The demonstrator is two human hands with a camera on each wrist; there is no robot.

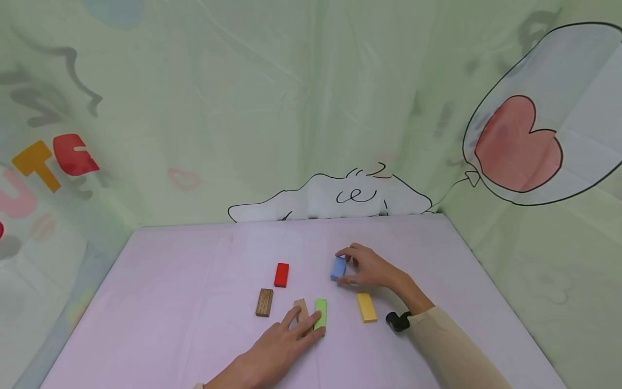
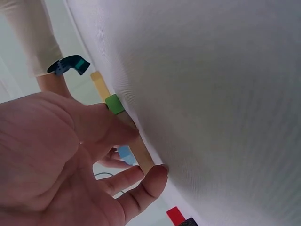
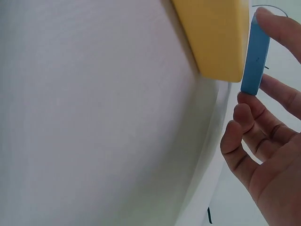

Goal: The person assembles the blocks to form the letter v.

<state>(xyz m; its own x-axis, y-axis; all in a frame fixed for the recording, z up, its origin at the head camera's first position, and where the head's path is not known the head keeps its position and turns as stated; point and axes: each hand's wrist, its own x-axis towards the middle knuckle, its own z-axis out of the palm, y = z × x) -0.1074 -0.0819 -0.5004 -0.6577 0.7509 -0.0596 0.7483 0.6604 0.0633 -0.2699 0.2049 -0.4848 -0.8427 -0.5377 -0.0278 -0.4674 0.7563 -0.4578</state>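
Note:
My left hand [image 1: 279, 346] pinches a tan wooden block [image 1: 302, 309] with curled fingers; in the left wrist view the thumb and fingers close around this block [image 2: 140, 153]. Directly beside it is a light green block [image 1: 320, 306], partly covered by my fingers. Farther back, my right hand [image 1: 366, 268] holds a blue block [image 1: 338, 267] by its ends. The right wrist view shows the blue block [image 3: 256, 59] between the thumb and fingertips, other fingers curled below. A yellow block [image 1: 366, 308] lies under my right wrist.
A red block [image 1: 281, 275] and a dark brown wooden block [image 1: 264, 302] lie left of the hands. All rest on a pale lilac tabletop [image 1: 160, 302], with printed cloth [image 1: 262, 108] hanging behind and at both sides. A black wrist strap [image 1: 398, 321] sits at my right cuff.

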